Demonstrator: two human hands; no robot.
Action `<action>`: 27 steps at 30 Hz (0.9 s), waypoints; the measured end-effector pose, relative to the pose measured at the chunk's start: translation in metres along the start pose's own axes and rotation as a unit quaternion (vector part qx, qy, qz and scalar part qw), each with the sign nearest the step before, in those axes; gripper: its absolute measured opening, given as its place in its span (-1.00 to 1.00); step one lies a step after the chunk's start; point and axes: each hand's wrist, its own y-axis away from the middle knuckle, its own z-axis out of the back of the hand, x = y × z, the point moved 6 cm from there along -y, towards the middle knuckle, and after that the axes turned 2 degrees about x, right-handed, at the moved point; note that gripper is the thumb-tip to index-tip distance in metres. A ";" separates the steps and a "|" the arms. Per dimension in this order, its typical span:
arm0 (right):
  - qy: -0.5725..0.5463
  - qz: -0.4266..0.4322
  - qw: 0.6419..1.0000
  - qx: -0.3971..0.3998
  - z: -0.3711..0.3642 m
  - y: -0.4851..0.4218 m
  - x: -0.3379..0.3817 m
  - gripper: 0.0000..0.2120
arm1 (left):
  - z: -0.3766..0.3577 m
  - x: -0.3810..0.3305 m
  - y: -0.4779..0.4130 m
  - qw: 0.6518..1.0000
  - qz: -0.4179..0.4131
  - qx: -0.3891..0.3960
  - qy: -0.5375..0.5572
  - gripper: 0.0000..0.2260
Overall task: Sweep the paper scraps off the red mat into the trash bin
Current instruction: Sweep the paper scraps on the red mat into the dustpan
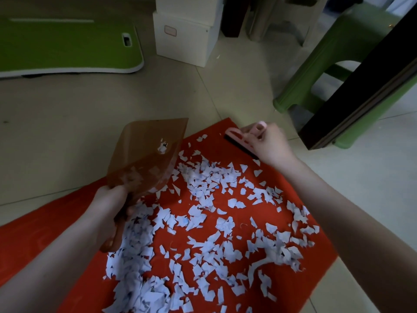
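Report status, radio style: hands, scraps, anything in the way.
Left hand grips dustpan, tilted up. Right hand holds pink brush at red mat far corner. Paper scraps cover mat, few in pan. No bin in view.

The red mat (316, 272) is a matt, felt-like cloth. The paper scraps (140, 245) are thin, dull paper with ragged torn edges. The dustpan (149, 154) is smooth, translucent brown plastic with a slight gloss. The brush (235, 134) is pink plastic with dark bristles. The floor (67, 123) is smooth tile with a faint sheen.
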 end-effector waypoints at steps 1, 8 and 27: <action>-0.006 -0.012 1.000 -0.016 -0.002 -0.009 -0.001 -0.82 | -0.003 -0.001 0.001 1.000 0.000 0.002 -0.003 -0.88; 0.029 -0.037 0.999 0.024 -0.037 -0.068 -0.011 -0.71 | -0.013 -0.004 0.001 1.000 -0.005 0.012 0.000 -0.88; 0.066 0.014 0.998 0.012 -0.039 -0.068 -0.020 -0.66 | -0.013 0.000 0.006 1.000 0.011 0.003 -0.003 -0.83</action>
